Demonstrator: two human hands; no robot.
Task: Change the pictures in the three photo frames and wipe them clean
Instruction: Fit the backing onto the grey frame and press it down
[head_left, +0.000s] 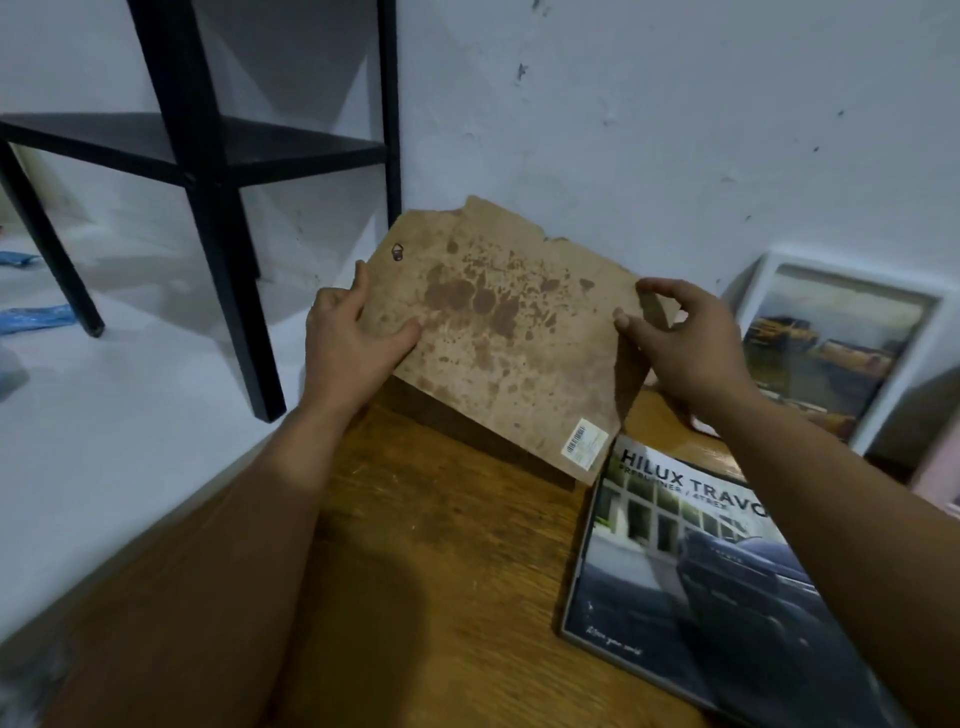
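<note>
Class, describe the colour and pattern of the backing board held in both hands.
Light brown backing board, blotched with darker brown stains; head view.

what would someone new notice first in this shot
Most striking is the stained brown backing board held up mid-frame over the wooden table, the left hand gripping its left edge and the right hand pinching its right. A car poster lies at lower right, and a white frame with a yellow truck picture leans on the wall.

The backing board (511, 332) is tan, blotched with dark brown stains, and carries a pale barcode sticker (583, 441). The table (441, 561) is warm brown wood grain. The picture (691, 582) shows a dark blue-grey car under black lettering; the shelf (208, 145) is black, the wall (649, 130) white.
</note>
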